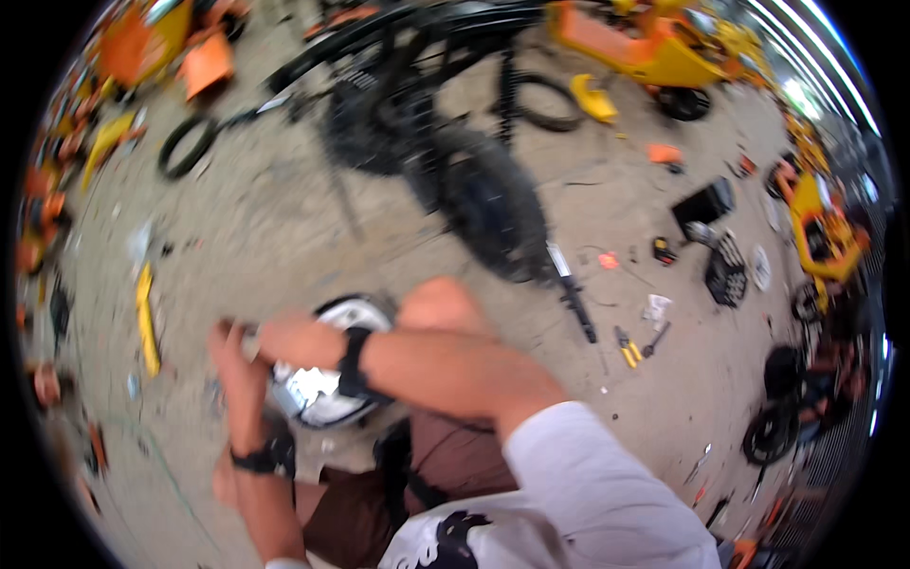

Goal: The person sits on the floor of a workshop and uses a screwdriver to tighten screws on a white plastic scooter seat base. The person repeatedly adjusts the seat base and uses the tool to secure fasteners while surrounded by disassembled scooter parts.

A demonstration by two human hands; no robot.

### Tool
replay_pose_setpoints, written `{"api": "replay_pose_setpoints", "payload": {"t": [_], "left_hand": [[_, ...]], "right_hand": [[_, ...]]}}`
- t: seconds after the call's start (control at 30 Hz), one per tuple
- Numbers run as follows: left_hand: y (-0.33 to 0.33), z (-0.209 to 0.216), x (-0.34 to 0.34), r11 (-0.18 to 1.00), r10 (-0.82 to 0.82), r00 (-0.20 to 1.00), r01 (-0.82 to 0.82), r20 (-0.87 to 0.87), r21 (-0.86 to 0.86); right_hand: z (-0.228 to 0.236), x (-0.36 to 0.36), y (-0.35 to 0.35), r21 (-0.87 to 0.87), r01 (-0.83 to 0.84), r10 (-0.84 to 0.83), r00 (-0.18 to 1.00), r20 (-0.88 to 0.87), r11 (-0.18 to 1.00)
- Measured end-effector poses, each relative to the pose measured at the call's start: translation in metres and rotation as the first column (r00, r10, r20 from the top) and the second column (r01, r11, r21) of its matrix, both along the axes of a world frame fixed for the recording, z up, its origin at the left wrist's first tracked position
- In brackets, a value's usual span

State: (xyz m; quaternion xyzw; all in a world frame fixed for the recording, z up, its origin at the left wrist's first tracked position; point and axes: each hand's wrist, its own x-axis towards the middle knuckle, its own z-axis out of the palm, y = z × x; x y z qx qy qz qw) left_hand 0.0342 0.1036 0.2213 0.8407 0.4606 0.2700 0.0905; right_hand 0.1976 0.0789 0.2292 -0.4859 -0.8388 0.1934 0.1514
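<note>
My left hand (237, 368) and my right hand (296, 338) meet left of my knees, blurred by motion. Their fingers are closed together around something small that I cannot make out. Below my right wrist, on the floor between my legs, lies a round white-and-black wheel-like part (332, 412). My right forearm crosses over it and hides some of it. A bright, shiny patch shows in its middle. Dark straps sit on both my wrists.
A black bike frame with a fat-tyred wheel (485, 204) lies ahead. Yellow-handled pliers (627, 348), a black rod-like part (575, 302) and a black box (703, 207) are to the right. A yellow strip (146, 318) and a loose tyre (188, 148) lie left. Orange and yellow body panels line the edges.
</note>
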Motion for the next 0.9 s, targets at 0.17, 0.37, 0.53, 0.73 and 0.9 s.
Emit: {"api": "replay_pose_setpoints", "payload": {"t": [0.17, 0.37, 0.53, 0.73, 0.9], "left_hand": [[0.003, 0.017, 0.014, 0.942, -0.028, 0.994, -0.009, -0.105, -0.335], [-0.002, 0.027, 0.008, 0.866, -0.044, 0.999, 0.026, -0.025, -0.499], [-0.003, 0.020, 0.001, 0.852, 0.003, 0.995, -0.056, -0.102, -0.520], [-0.005, 0.037, -0.001, 0.713, -0.185, 0.982, 0.108, -0.038, -0.692], [-0.007, 0.025, -0.007, 0.770, -0.189, 0.981, 0.181, 0.053, -0.612]], "right_hand": [[0.001, 0.017, 0.004, -0.022, -0.068, 0.070, 0.989, 0.127, 0.997], [-0.003, 0.025, -0.005, 0.049, -0.013, -0.002, 0.954, 0.299, 0.999], [0.001, 0.023, -0.007, 0.191, 0.058, -0.091, 0.981, 0.171, 0.980], [0.029, 0.015, -0.004, -0.143, 0.098, -0.067, 0.976, 0.206, 0.985], [0.012, 0.008, -0.009, -0.076, -0.031, 0.038, 0.995, 0.091, 0.997]]}}
